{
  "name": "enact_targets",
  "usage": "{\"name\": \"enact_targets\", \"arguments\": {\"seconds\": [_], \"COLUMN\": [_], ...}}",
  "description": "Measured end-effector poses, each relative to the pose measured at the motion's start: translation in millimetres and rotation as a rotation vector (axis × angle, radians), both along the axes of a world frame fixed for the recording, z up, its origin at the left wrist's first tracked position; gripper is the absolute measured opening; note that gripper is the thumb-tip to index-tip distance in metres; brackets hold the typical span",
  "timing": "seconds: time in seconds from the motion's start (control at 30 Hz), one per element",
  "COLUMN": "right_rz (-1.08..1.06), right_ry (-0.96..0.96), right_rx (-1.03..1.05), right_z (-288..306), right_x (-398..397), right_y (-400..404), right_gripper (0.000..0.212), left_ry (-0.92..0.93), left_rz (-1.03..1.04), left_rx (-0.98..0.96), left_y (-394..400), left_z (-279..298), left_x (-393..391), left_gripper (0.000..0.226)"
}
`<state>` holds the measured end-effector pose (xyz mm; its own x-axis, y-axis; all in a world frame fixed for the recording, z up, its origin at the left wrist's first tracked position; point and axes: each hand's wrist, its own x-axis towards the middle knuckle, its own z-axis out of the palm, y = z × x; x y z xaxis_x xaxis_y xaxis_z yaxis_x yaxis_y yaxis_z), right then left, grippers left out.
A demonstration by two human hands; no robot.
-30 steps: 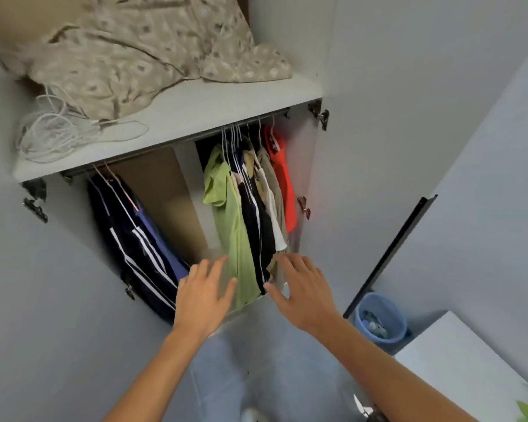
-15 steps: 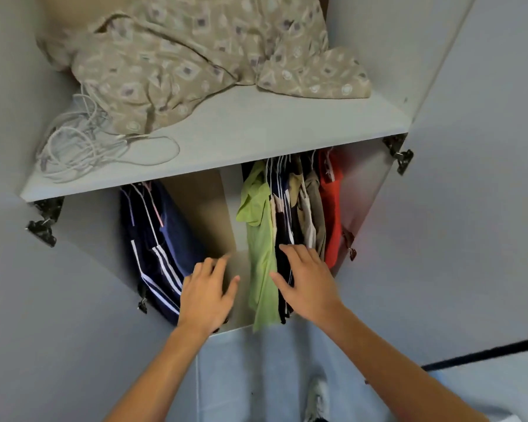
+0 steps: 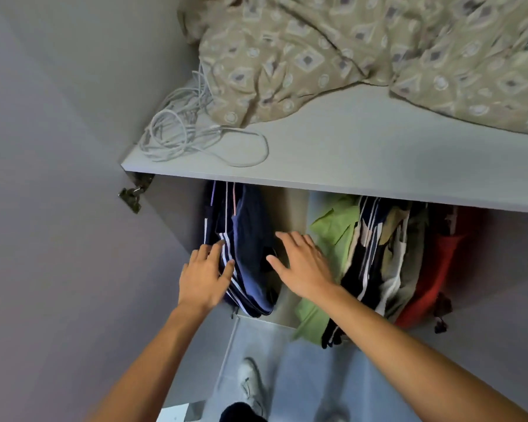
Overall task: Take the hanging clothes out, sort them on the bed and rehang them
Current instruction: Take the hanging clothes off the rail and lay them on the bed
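Inside the open wardrobe, navy garments with white stripes (image 3: 247, 245) hang at the left under the shelf. A second bunch hangs at the right: a light green shirt (image 3: 333, 236), dark striped and beige pieces (image 3: 375, 263), and a red garment (image 3: 433, 269). My left hand (image 3: 203, 275) reaches with straight fingers to the left edge of the navy garments, its fingertips touching the striped cloth. My right hand (image 3: 302, 263) is spread open in the gap between the two bunches, beside the navy garments. Neither hand holds anything.
The white shelf (image 3: 348, 159) above the clothes carries a crumpled beige patterned cover (image 3: 348, 50) and a coil of white cable (image 3: 183, 129). A door hinge (image 3: 131, 196) sticks out at the left. Below lie the pale floor and my white shoe (image 3: 250, 382).
Both hands have shifted left from the green shirt bunch to the navy striped garments. The view has moved closer to the wardrobe and turned left.
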<state>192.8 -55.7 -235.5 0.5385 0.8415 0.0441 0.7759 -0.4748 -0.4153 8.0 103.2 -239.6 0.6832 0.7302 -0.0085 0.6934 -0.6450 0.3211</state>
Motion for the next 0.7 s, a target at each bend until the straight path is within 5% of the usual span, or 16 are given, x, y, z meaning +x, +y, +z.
{"name": "enact_targets", "arguments": {"seconds": [0.17, 0.7], "right_rz": [0.099, -0.103], "right_ry": [0.018, 0.301], "right_rx": [-0.054, -0.066], "right_z": [-8, -50], "right_x": [7, 12], "right_y": [72, 190], "right_gripper": [0.059, 0.041], "left_ry": [-0.006, 0.116], "left_rz": [0.069, -0.070], "left_rx": [-0.097, -0.309], "left_y": [48, 118], "left_z": [-8, -62], "left_x": [7, 56], "left_gripper": [0.056, 0.048]}}
